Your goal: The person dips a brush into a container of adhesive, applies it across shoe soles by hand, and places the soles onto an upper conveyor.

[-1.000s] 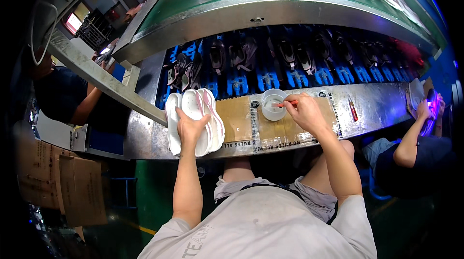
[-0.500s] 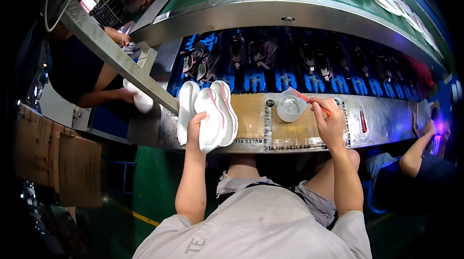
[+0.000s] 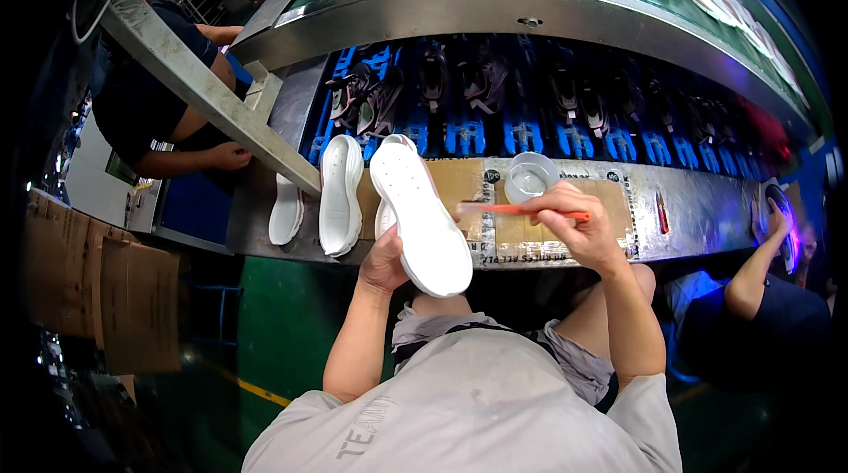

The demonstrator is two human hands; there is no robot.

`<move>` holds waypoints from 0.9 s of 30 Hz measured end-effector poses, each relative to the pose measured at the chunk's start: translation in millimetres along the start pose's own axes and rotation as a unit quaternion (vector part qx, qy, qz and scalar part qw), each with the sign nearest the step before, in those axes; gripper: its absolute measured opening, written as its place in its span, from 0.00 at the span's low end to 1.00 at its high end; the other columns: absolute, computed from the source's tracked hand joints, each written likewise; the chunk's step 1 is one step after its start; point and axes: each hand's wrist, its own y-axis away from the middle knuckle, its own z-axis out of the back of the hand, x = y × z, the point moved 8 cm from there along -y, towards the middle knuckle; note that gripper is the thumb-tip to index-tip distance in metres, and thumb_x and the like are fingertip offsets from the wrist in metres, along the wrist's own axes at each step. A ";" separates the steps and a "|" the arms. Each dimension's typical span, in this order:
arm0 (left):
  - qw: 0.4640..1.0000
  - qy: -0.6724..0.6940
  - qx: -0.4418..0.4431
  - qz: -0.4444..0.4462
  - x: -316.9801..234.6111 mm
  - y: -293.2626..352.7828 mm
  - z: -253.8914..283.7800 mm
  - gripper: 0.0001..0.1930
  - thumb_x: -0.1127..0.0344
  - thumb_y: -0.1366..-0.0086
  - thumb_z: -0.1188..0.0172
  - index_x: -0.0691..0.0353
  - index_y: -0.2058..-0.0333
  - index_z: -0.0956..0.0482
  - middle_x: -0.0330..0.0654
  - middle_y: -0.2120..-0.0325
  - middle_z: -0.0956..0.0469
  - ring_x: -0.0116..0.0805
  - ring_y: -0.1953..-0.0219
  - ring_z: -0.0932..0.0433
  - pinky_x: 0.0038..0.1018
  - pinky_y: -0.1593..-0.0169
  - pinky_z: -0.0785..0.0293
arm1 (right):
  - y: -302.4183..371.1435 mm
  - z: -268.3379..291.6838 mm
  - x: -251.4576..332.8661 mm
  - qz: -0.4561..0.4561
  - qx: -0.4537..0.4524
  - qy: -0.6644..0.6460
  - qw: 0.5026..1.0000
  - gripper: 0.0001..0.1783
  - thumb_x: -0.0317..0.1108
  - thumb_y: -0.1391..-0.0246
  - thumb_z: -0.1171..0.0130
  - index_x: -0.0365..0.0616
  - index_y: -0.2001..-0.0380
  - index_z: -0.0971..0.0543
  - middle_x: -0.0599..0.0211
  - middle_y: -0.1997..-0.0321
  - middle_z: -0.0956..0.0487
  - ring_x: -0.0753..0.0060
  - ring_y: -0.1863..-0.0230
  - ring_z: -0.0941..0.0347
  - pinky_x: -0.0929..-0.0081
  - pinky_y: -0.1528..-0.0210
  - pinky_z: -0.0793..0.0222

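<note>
A: What takes up most of the view?

B: A long curved conveyor (image 3: 495, 5) of green belt and grey metal, arching well beyond both hands. Below its rim runs a row of blue racks (image 3: 495, 133) carrying dark shoe uppers. Nearer the person lies a metal shelf (image 3: 698, 208) with a taped cardboard pad (image 3: 477, 195) just ahead of the hands

A: What are the hands doing?

B: The left hand (image 3: 385, 261) is closed around the heel end of a white shoe sole (image 3: 420, 217), tilted so its flat face turns up towards the camera. The right hand (image 3: 579, 230) pinches an orange brush (image 3: 521, 208), held level, its tip touching or just above the sole's right edge

A: Has anything changed in the last second?

B: Yes. A second ago the left hand rested on a stack of soles on the shelf while the brush sat in the small clear bowl (image 3: 530, 177). Now one sole is lifted clear and the brush has come out of the bowl to meet it, so I judge coating is starting

A: What else is near?

B: Two more white soles (image 3: 340, 195) lie left of the left hand. Other people work at the far left and far right
</note>
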 end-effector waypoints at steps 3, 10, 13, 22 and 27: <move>0.999 -0.029 0.011 0.039 -0.4 -7.5 -17.3 0.61 0.43 0.53 0.18 0.68 0.30 0.43 0.51 0.39 0.28 0.43 0.37 0.25 0.37 0.34 0.27 | -12.1 -17.7 10.8 0.057 0.051 -0.010 0.997 0.09 0.28 0.41 0.34 0.41 0.57 0.14 0.68 0.69 0.17 0.69 0.67 0.28 0.70 0.59 0.30; 0.993 -0.109 0.011 -0.047 -31.4 -21.3 -17.4 0.57 0.48 0.49 0.19 0.68 0.29 0.44 0.51 0.39 0.27 0.44 0.35 0.28 0.39 0.31 0.33 | -6.5 -6.8 22.6 0.060 0.075 0.084 0.992 0.08 0.31 0.42 0.33 0.44 0.59 0.12 0.66 0.72 0.19 0.67 0.65 0.28 0.67 0.61 0.28; 0.965 -0.217 -0.066 -0.135 -63.1 -26.1 -12.7 0.55 0.54 0.52 0.16 0.68 0.32 0.40 0.49 0.40 0.27 0.42 0.37 0.27 0.38 0.32 0.33 | 2.4 -0.8 20.1 -0.004 0.094 0.078 0.992 0.08 0.31 0.41 0.33 0.44 0.60 0.12 0.66 0.73 0.19 0.66 0.65 0.27 0.67 0.61 0.28; 0.914 -0.346 -0.088 -0.195 -53.6 -26.5 -44.8 0.52 0.62 0.54 0.15 0.66 0.34 0.37 0.46 0.36 0.32 0.40 0.37 0.27 0.39 0.31 0.31 | 33.2 -9.6 -2.8 -0.146 -0.011 -0.078 0.986 0.12 0.32 0.33 0.41 0.38 0.60 0.12 0.66 0.72 0.18 0.76 0.67 0.24 0.75 0.61 0.28; 0.799 -0.549 -0.013 -0.244 -47.5 -28.5 -68.0 0.56 0.55 0.57 0.13 0.63 0.33 0.38 0.47 0.39 0.32 0.42 0.38 0.28 0.36 0.33 0.31 | 49.9 -24.1 -0.2 -0.196 -0.046 -0.210 0.957 0.16 0.34 0.30 0.46 0.33 0.58 0.13 0.65 0.70 0.19 0.77 0.66 0.25 0.77 0.58 0.31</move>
